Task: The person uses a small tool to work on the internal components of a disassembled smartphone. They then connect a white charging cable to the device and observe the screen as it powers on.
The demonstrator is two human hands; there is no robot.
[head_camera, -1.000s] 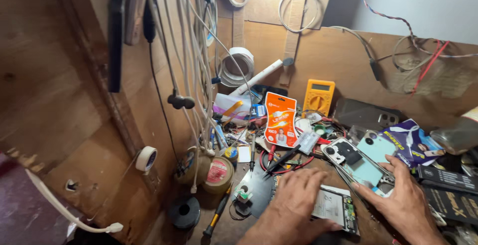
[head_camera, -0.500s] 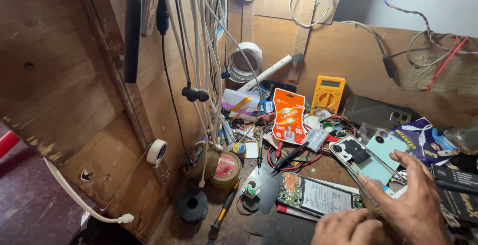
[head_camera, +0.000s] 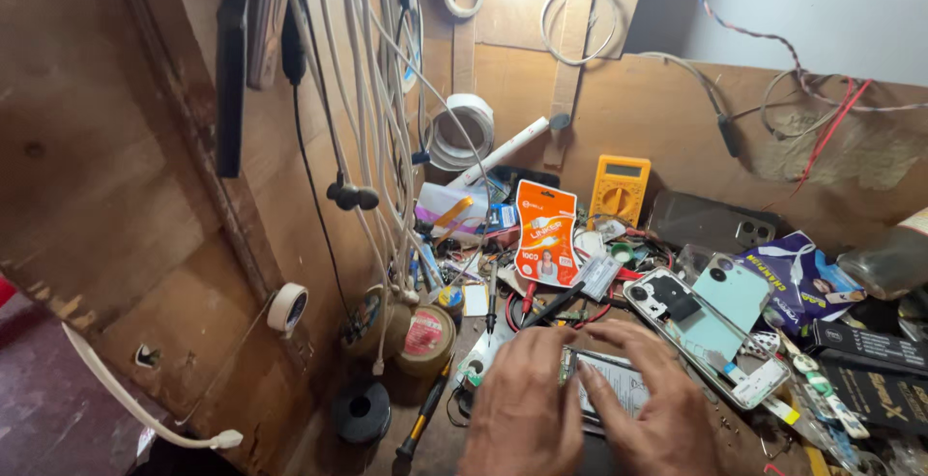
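Both my hands rest on an opened phone [head_camera: 609, 384] lying on the cluttered workbench at the bottom centre. My left hand [head_camera: 522, 403] covers its left end with the fingers curled over the circuit board edge. My right hand [head_camera: 648, 403] lies across its right side, fingers pointing left over the pale battery area. Just right of them sits another opened phone [head_camera: 706, 331] with a mint green back cover [head_camera: 730, 292] propped on it.
A yellow multimeter [head_camera: 619, 186] and an orange blister pack [head_camera: 544, 232] stand behind. Tape rolls [head_camera: 425, 339], a screwdriver [head_camera: 423, 418] and a black spool [head_camera: 362, 410] lie left. White cables [head_camera: 367, 109] hang from the wooden wall. Dark boxes [head_camera: 870, 370] lie right.
My hands have moved left and come together over the opened phone, covering most of it. The camera has shifted slightly, with the bench now sitting more to the right.
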